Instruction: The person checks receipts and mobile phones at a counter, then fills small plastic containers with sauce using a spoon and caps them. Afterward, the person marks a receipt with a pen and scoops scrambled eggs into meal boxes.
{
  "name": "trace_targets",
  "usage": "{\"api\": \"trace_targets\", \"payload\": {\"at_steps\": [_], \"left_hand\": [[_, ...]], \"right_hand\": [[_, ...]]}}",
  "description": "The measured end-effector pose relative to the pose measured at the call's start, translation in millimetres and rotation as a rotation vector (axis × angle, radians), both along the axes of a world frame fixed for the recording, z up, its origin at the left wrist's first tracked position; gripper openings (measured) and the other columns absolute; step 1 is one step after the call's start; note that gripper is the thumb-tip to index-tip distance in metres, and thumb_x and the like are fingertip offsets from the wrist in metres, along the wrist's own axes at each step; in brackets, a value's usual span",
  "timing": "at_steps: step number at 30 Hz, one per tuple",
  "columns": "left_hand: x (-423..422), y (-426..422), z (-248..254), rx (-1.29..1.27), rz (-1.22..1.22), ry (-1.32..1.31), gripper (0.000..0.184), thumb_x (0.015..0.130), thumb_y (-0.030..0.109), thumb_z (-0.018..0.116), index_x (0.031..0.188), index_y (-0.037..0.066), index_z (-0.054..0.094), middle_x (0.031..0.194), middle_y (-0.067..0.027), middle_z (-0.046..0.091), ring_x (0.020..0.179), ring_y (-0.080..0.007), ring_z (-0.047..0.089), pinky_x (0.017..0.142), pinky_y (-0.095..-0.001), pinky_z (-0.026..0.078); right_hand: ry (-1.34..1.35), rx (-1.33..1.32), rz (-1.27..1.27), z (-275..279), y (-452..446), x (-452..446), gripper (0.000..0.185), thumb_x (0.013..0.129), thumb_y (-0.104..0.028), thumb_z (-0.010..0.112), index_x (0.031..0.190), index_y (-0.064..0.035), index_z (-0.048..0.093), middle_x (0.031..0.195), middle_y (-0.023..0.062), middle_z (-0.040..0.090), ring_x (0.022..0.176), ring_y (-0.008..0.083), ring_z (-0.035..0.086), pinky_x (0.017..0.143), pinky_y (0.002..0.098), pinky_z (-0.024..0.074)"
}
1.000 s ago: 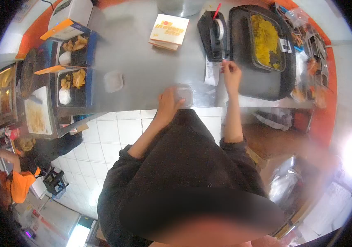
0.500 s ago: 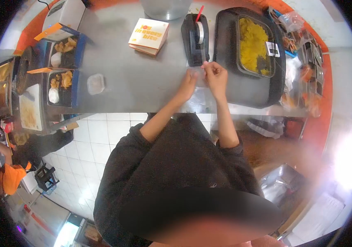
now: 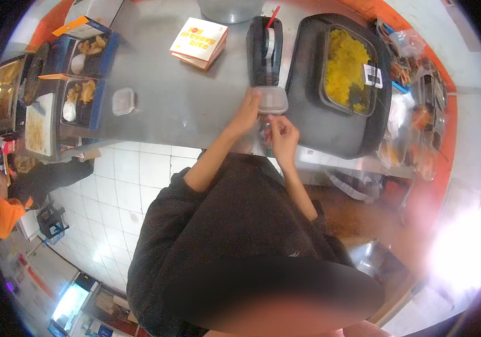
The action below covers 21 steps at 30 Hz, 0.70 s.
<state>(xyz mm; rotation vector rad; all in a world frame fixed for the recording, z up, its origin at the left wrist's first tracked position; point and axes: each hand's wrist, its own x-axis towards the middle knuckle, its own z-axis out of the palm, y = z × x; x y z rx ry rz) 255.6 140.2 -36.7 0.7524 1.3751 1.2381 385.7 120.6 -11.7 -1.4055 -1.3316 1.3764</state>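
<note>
A small clear plastic container with a whitish lid [image 3: 273, 100] is at the front end of the black tape dispenser [image 3: 264, 53]. My left hand [image 3: 246, 114] holds the container's left side, fingers against its edge. Just below the container, my right hand [image 3: 283, 139] is pinched at its near edge, on what looks like a strip of clear tape that barely shows. Shiny clear plastic lies under and between my hands at the counter's edge. The dispenser holds a pale roll and a red stick pokes up behind it.
Left of my hands are a stack of printed cards [image 3: 200, 42] and another small clear container [image 3: 123, 101]. Further left stand two open food boxes [image 3: 98, 104]. A black tray [image 3: 308, 121] with yellow food [image 3: 346, 64] is at right. A person in orange works at far left.
My right hand has moved from the dispenser's front end down toward me, still pinched. The small container now shows between my hands. My left hand has shifted slightly left.
</note>
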Motion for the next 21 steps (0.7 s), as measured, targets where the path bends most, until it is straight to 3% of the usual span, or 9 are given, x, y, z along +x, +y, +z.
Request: {"api": "trace_targets", "payload": {"at_steps": [4, 6, 8, 10, 12, 13, 15, 16, 21], "left_hand": [[-10, 2, 1, -0.034, -0.085, -0.074, 0.047, 0.099, 0.044, 0.033, 0.120, 0.004, 0.044, 0.104, -0.0073, 0.054, 0.090, -0.0155, 0.052, 0.071, -0.0295, 0.045], [-13, 2, 4, -0.029, -0.107, -0.107, 0.047, 0.099, 0.043, 0.033, 0.121, 0.004, 0.044, 0.106, -0.0076, 0.054, 0.090, -0.0157, 0.052, 0.070, -0.0295, 0.045], [-14, 4, 8, -0.007, -0.113, 0.098, 0.045, 0.099, 0.039, 0.032, 0.117, -0.001, 0.044, 0.110, -0.0185, 0.056, 0.103, -0.0260, 0.053, 0.089, -0.0377, 0.042], [-15, 2, 12, 0.014, -0.119, 0.145, 0.046, 0.099, 0.038, 0.032, 0.119, -0.002, 0.043, 0.111, -0.0207, 0.055, 0.105, -0.0286, 0.053, 0.091, -0.0383, 0.041], [-14, -7, 21, 0.025, -0.135, 0.193, 0.047, 0.099, 0.038, 0.032, 0.121, -0.003, 0.042, 0.113, -0.0229, 0.055, 0.107, -0.0313, 0.053, 0.093, -0.0388, 0.039], [-12, -11, 31, 0.064, -0.176, 0.248, 0.048, 0.099, 0.038, 0.032, 0.123, -0.003, 0.040, 0.116, -0.0248, 0.053, 0.110, -0.0333, 0.052, 0.095, -0.0393, 0.038], [-9, -17, 34, 0.105, -0.212, 0.307, 0.050, 0.099, 0.037, 0.031, 0.126, -0.004, 0.039, 0.119, -0.0268, 0.052, 0.113, -0.0354, 0.051, 0.096, -0.0397, 0.037], [-7, -19, 28, 0.084, -0.197, 0.293, 0.049, 0.099, 0.037, 0.032, 0.127, -0.004, 0.038, 0.121, -0.0272, 0.051, 0.115, -0.0360, 0.050, 0.097, -0.0398, 0.037], [-1, -24, 28, 0.025, -0.179, 0.306, 0.049, 0.099, 0.036, 0.032, 0.128, -0.003, 0.036, 0.124, -0.0279, 0.049, 0.116, -0.0370, 0.049, 0.097, -0.0409, 0.037]], "right_hand": [[-0.112, 0.100, 0.036, -8, 11, 3, 0.019, 0.088, -0.017, 0.063, 0.079, -0.0005, 0.061, 0.059, 0.0032, 0.055, 0.046, 0.0068, 0.049, 0.042, 0.0239, 0.0371], [-0.416, 0.270, 0.003, -4, 15, 5, 0.018, 0.087, -0.013, 0.064, 0.077, -0.0006, 0.058, 0.057, 0.0036, 0.055, 0.044, 0.0075, 0.049, 0.040, 0.0247, 0.0362], [-0.422, 0.264, 0.039, 11, 15, 8, 0.016, 0.087, -0.010, 0.063, 0.076, -0.0004, 0.056, 0.060, 0.0050, 0.057, 0.048, 0.0089, 0.052, 0.043, 0.0258, 0.0381], [-0.424, 0.255, 0.071, 30, 22, 8, 0.016, 0.086, -0.006, 0.062, 0.075, -0.0001, 0.053, 0.064, 0.0063, 0.058, 0.051, 0.0102, 0.054, 0.046, 0.0270, 0.0400], [-0.351, 0.364, -0.062, 40, 31, 14, 0.007, 0.086, -0.005, 0.057, 0.081, -0.0006, 0.059, 0.073, 0.0159, 0.061, 0.068, 0.0216, 0.062, 0.063, 0.0324, 0.0463], [-0.350, 0.363, -0.058, 42, 37, 15, 0.007, 0.086, -0.005, 0.057, 0.081, -0.0006, 0.059, 0.073, 0.0159, 0.061, 0.068, 0.0216, 0.062, 0.063, 0.0324, 0.0463], [-0.230, 0.307, 0.058, 41, 58, 13, 0.019, 0.092, -0.011, 0.048, 0.092, 0.0007, 0.063, 0.082, 0.0179, 0.064, 0.077, 0.0208, 0.062, 0.071, 0.0326, 0.0468], [-0.093, 0.147, 0.140, 33, 67, 9, 0.032, 0.095, -0.023, 0.046, 0.101, 0.0014, 0.065, 0.092, 0.0144, 0.067, 0.084, 0.0186, 0.062, 0.077, 0.0304, 0.0459], [0.092, -0.194, 0.323, 15, 93, -11, 0.034, 0.094, -0.028, 0.052, 0.100, 0.0015, 0.067, 0.095, 0.0084, 0.067, 0.082, 0.0128, 0.059, 0.078, 0.0254, 0.0459]]}}
